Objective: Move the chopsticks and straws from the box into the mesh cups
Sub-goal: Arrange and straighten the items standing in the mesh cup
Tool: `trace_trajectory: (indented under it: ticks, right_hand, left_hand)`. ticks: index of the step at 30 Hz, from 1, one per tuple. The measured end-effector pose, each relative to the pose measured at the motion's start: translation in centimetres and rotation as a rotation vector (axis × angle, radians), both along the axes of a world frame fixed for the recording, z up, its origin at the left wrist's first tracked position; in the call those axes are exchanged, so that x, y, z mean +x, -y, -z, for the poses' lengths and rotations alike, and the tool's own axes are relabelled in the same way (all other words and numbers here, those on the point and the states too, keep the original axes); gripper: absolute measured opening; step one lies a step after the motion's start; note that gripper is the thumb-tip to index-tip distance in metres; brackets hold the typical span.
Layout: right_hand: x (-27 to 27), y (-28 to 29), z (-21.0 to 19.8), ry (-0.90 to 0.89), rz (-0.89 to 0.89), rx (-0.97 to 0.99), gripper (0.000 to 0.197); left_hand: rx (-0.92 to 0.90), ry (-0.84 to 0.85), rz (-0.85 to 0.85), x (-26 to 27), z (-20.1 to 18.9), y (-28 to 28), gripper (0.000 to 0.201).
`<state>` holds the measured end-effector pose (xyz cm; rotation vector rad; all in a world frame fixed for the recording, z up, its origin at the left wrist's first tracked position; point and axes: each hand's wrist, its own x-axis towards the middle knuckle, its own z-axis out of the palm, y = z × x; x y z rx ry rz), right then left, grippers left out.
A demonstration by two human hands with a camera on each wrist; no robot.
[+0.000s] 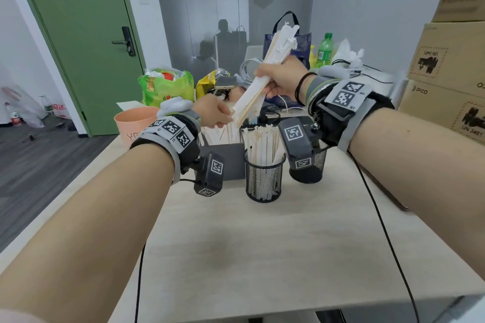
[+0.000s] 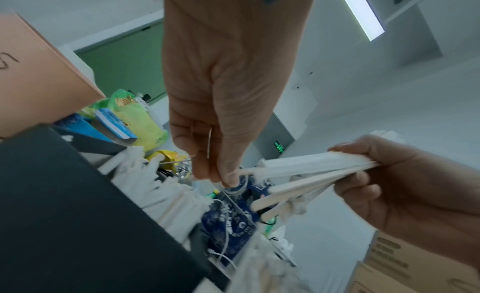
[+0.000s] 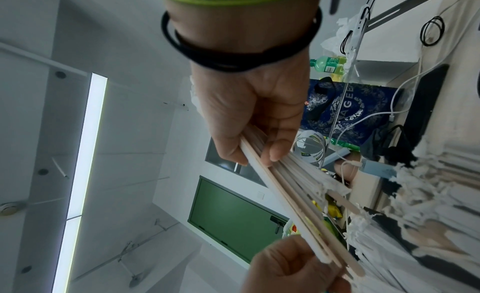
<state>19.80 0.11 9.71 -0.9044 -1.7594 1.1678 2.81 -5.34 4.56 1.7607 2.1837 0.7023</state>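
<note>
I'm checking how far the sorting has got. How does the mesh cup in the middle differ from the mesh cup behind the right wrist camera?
The middle mesh cup stands in full view; the right mesh cup is mostly hidden by the wrist camera. The middle cup is packed with paper-wrapped sticks rising above its rim; what the right cup holds cannot be seen. The middle cup is nearer the black box. Both are black wire mesh, upright on the table.

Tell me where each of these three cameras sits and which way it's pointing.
Head: on the head, facing forward and down at the table, box and mesh cup; both forearms show.
Left wrist: looks up along the left hand toward the ceiling.
Right wrist: looks up along the right hand, which grips the bundle of sticks.
Shared: all three show the bundle and both hands.
</note>
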Motion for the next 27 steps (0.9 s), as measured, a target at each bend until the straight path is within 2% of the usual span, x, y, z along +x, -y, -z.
trace_trajectory:
  ticks: [3, 6, 13, 15, 22, 27]
  right_hand:
    - [0.4, 0.5, 0.0, 0.047, 0.002, 0.040, 0.012]
    - [1.6, 0.6, -0.3, 0.069, 0.055, 0.082, 0.013]
    - [6.1, 0.4, -1.8, 0.071, 0.111, 0.089, 0.013]
    - [7.0, 0.7, -1.9, 0.112, 0.078, 0.076, 0.009]
    - [6.4, 1.6, 0.1, 0.212, 0.021, 0.004, 0.016]
    - [5.6, 1.4, 0.6, 0.161, 0.080, -0.045, 0.013]
  left_hand:
    - [0.031, 0.005, 0.044, 1.3, -0.9, 0.0, 0.026]
    - [-0.016, 0.029, 0.067, 2.5, -1.4, 0.1, 0.029]
    - [-0.272, 0.070, 0.131, 4.4, -1.0, 0.1, 0.070]
    - [-0.320, 0.048, 0.172, 5.3, -0.6, -0.1, 0.074]
    - [-0.326, -0.162, 0.200, 7.1, 1.7, -0.7, 0.064]
    - [-0.265, -0.150, 0.139, 6.7, 2.0, -0.5, 0.047]
